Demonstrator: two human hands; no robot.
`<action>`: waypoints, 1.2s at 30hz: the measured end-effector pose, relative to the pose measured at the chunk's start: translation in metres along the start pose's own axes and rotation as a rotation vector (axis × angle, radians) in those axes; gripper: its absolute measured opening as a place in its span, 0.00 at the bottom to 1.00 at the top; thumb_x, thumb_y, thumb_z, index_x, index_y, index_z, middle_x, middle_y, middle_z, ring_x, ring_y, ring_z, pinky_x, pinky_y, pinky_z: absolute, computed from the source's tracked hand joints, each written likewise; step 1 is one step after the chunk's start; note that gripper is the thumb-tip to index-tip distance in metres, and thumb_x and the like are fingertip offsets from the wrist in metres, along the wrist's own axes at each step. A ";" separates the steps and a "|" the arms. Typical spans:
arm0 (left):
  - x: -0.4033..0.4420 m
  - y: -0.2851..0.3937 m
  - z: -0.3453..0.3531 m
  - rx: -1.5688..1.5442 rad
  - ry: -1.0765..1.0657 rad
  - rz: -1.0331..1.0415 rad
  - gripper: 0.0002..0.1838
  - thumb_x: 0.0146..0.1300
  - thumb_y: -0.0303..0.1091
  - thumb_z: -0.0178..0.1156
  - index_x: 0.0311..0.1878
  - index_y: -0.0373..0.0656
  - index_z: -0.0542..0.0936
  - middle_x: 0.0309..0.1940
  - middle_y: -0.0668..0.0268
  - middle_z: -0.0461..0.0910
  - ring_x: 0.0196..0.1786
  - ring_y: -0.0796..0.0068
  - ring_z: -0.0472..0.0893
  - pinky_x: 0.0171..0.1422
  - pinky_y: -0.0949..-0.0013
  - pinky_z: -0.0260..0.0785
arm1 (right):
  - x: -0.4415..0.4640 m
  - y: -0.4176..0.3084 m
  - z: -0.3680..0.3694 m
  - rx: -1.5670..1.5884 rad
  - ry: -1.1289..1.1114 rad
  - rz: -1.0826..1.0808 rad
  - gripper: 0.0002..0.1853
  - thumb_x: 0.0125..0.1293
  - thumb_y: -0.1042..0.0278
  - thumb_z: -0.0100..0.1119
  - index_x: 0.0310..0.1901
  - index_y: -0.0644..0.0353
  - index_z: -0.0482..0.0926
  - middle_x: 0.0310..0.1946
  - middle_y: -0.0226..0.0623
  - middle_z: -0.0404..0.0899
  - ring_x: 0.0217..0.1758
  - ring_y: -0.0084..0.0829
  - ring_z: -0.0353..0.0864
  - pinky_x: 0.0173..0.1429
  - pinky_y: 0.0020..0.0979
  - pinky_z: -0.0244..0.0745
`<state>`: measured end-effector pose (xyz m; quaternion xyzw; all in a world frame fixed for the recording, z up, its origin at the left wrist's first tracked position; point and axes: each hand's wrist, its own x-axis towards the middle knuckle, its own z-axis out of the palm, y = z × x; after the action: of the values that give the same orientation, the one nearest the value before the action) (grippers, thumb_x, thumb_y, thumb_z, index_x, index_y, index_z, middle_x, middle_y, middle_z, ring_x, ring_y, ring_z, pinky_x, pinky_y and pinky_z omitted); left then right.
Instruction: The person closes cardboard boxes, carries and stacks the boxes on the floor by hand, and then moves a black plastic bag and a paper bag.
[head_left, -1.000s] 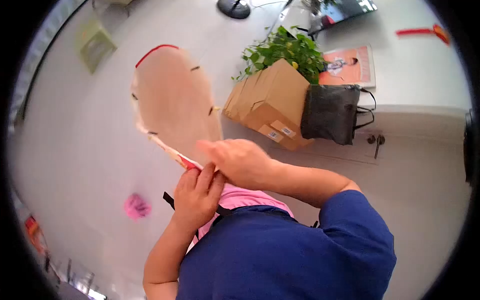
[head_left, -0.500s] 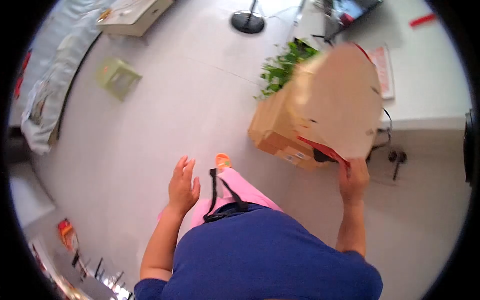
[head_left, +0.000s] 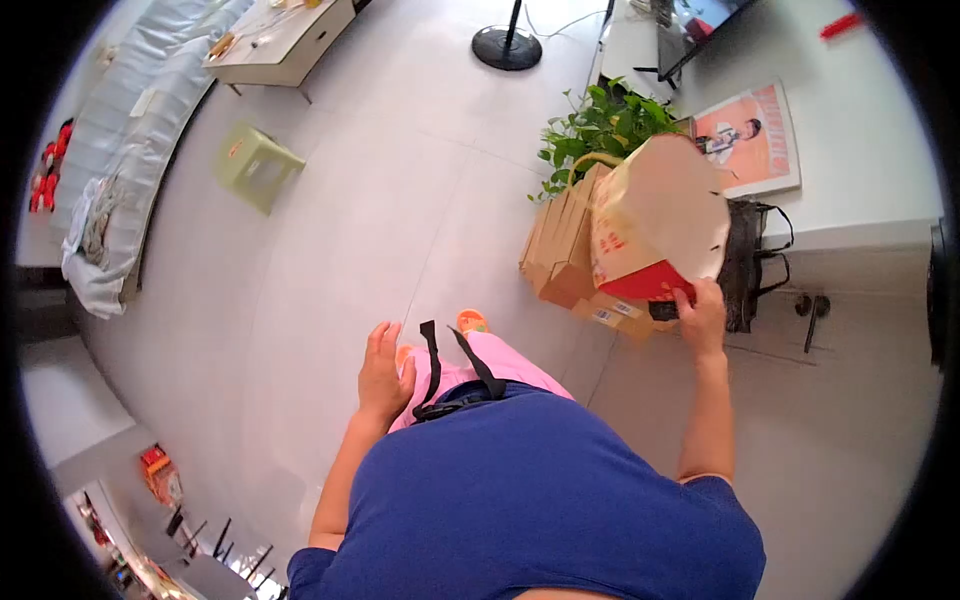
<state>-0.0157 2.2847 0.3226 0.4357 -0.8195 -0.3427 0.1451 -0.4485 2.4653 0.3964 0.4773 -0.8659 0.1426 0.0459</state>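
My right hand (head_left: 703,322) grips the lower edge of a cream-and-red gift box (head_left: 665,225). A broad pale side of the box faces up, and a red panel with red print shows below. A yellow loop handle (head_left: 597,162) sticks out at its upper left. Behind and left of the box stand brown cardboard boxes (head_left: 558,245), partly hidden by it. My left hand (head_left: 384,378) hangs over the floor in front of my body, fingers stretched out, holding nothing.
A leafy plant (head_left: 600,130), a framed poster (head_left: 750,140) and a black bag (head_left: 742,265) stand around the boxes on the right. A green stool (head_left: 255,165), a white table (head_left: 285,45) and a fan base (head_left: 506,48) are farther off. A covered sofa (head_left: 150,130) lines the left.
The gift box has turned and moved slightly down in my right hand, uncovering the poster and black bag. My view has shifted a little, and my left hand stays open.
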 end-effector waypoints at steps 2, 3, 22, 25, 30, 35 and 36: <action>-0.001 -0.015 -0.010 0.053 0.036 0.016 0.29 0.54 0.25 0.57 0.62 0.41 0.63 0.60 0.53 0.63 0.61 0.52 0.67 0.61 0.59 0.65 | -0.007 0.010 0.023 -0.006 -0.076 0.063 0.10 0.55 0.68 0.62 0.32 0.64 0.74 0.33 0.44 0.74 0.40 0.47 0.72 0.42 0.43 0.68; 0.000 -0.024 -0.019 0.046 0.022 0.030 0.29 0.54 0.25 0.57 0.62 0.41 0.63 0.60 0.53 0.63 0.61 0.52 0.67 0.61 0.59 0.65 | -0.008 0.006 0.023 -0.017 -0.074 0.081 0.10 0.55 0.68 0.62 0.32 0.64 0.74 0.33 0.44 0.74 0.40 0.47 0.72 0.42 0.43 0.68; -0.030 -0.217 -0.165 0.276 0.213 -0.249 0.31 0.56 0.33 0.58 0.62 0.37 0.62 0.62 0.47 0.59 0.64 0.47 0.62 0.63 0.55 0.62 | 0.037 -0.107 0.008 -0.319 -0.275 0.638 0.37 0.47 0.52 0.70 0.57 0.60 0.67 0.57 0.42 0.66 0.61 0.45 0.64 0.59 0.44 0.67; 0.006 -0.233 -0.170 0.232 0.182 -0.281 0.31 0.55 0.34 0.59 0.62 0.37 0.62 0.62 0.47 0.58 0.64 0.47 0.62 0.63 0.55 0.63 | 0.064 -0.128 -0.004 -0.426 -0.441 0.830 0.41 0.45 0.55 0.71 0.61 0.57 0.62 0.60 0.42 0.62 0.63 0.48 0.63 0.60 0.47 0.67; 0.129 -0.252 -0.174 0.198 0.101 -0.204 0.32 0.55 0.36 0.60 0.62 0.39 0.62 0.63 0.48 0.58 0.63 0.49 0.63 0.62 0.55 0.64 | 0.148 -0.137 -0.015 -0.625 -0.142 0.769 0.28 0.55 0.58 0.59 0.57 0.55 0.65 0.56 0.40 0.66 0.57 0.46 0.69 0.55 0.46 0.69; 0.301 -0.245 -0.199 0.201 0.012 -0.170 0.31 0.56 0.37 0.59 0.62 0.40 0.63 0.63 0.50 0.59 0.63 0.49 0.64 0.62 0.55 0.64 | 0.325 -0.160 0.045 -0.462 0.033 0.492 0.16 0.63 0.58 0.51 0.48 0.59 0.76 0.45 0.41 0.76 0.46 0.46 0.75 0.49 0.43 0.69; 0.335 -0.247 -0.206 0.190 -0.002 -0.145 0.31 0.56 0.38 0.59 0.62 0.41 0.63 0.63 0.50 0.59 0.64 0.50 0.64 0.63 0.55 0.64 | 0.364 -0.177 0.064 -0.353 0.078 0.417 0.17 0.63 0.58 0.51 0.49 0.59 0.76 0.44 0.42 0.77 0.44 0.47 0.76 0.48 0.43 0.70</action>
<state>0.0530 1.8269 0.2808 0.5055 -0.8147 -0.2734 0.0770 -0.4931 2.0618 0.4497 0.2677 -0.9544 0.0139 0.1312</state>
